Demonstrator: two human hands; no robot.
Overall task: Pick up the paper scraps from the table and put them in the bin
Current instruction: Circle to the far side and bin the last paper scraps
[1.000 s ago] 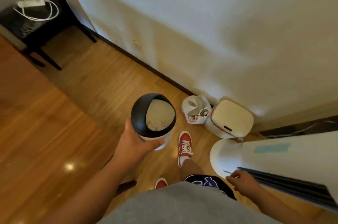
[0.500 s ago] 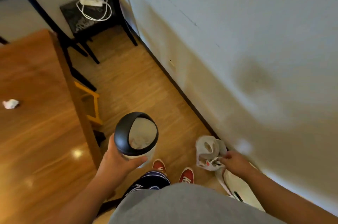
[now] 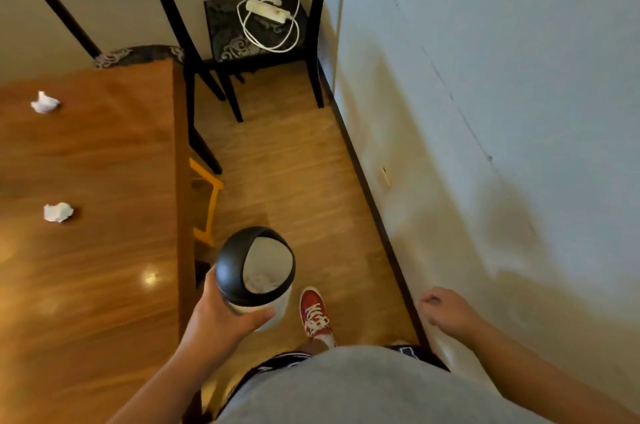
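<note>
My left hand [image 3: 221,316] grips a small white bin [image 3: 258,271] with a black ring lid, held over the floor just right of the table edge. Crumpled white paper lies inside the bin. Two crumpled paper scraps rest on the wooden table [image 3: 104,250]: one scrap [image 3: 44,102] at the far left, another scrap [image 3: 58,212] nearer to me. My right hand [image 3: 446,311] hangs by the wall at the right, fingers loosely curled, holding nothing.
A black chair [image 3: 256,28] with a white power strip and cable [image 3: 268,13] on its seat stands ahead in the corner. The wall [image 3: 502,112] runs along the right. A yellow stool frame [image 3: 211,195] sits under the table edge. My red shoe [image 3: 315,312] is on the floor.
The view has swung left, bringing the table and a second scrap into sight. My right hand has left the white bag by the wall and now hangs free. The bin stays in my left hand.
</note>
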